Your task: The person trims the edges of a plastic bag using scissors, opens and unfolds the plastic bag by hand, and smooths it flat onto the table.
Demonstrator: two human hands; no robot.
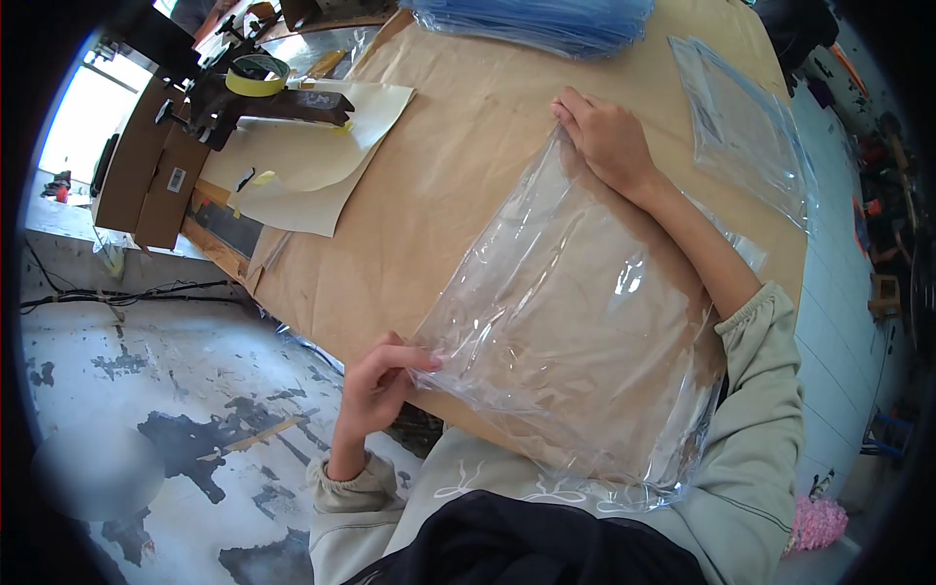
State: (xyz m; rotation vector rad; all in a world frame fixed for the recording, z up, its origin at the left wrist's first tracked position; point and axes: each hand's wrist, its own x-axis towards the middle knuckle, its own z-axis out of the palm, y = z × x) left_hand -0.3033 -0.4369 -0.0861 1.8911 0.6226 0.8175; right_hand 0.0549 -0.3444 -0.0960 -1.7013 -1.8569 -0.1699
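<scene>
A clear plastic bag (575, 331) is spread over the brown-paper-covered table, its lower end hanging at the near edge against my body. At the bag's near left corner, my left hand (382, 382) pinches the plastic between thumb and fingers. My right hand (603, 136) grips the far corner, its fingers closed on the film. Between the two hands the bag's left edge runs straight. My right forearm lies across the bag's right side.
At the far edge lies a stack of bluish plastic sheets (536, 21). Another clear bag (741, 132) rests at the right edge. A dark machine (263, 102) with yellow tape (257, 76), a cream sheet (327, 166) and a cardboard box (161, 175) are on the left.
</scene>
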